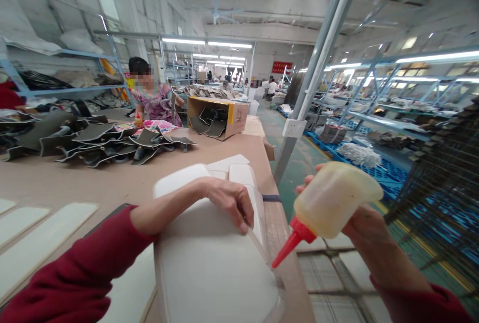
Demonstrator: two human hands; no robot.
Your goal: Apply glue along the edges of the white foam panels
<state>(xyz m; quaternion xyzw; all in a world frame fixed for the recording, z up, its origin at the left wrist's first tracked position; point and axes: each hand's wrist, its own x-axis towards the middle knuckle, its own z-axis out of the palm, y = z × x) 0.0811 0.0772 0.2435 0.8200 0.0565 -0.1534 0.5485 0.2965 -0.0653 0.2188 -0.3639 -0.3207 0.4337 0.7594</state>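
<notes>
Grips a squeeze bottle [337, 200] of cloudy, yellow-tinged plastic in the right hand [362, 223], with palm and fingers wrapped around its rounded body. Tilts it downward past the table's right edge, bringing the ribbed red cap [302, 229] and smooth conical nozzle [287, 248] close to the right side of a white panel [213, 268]; cannot tell touching from just beside. Bends the left hand [230, 200] over that panel, with fingers curled into a narrow pinch on a thin pale strip [259, 246] slanting toward the nozzle tip; cannot tell it apart from the panel's own edging.

Shows the white panel near the front of the table [123, 183], along its right edge: broad, smooth and round-cornered, overlapping more pale panels [243, 175] just beyond. Toward the left edge, shows long, flat cream panels [56, 228] with narrow borders. Farther back on the left, shows a heap of stiff, dark olive pieces [97, 136] with curling, pale-lined edges, and near the right edge an open cardboard box [235, 118] filled with similar ones. Behind the heap, shows a co-worker [155, 98] in a patterned top.
</notes>
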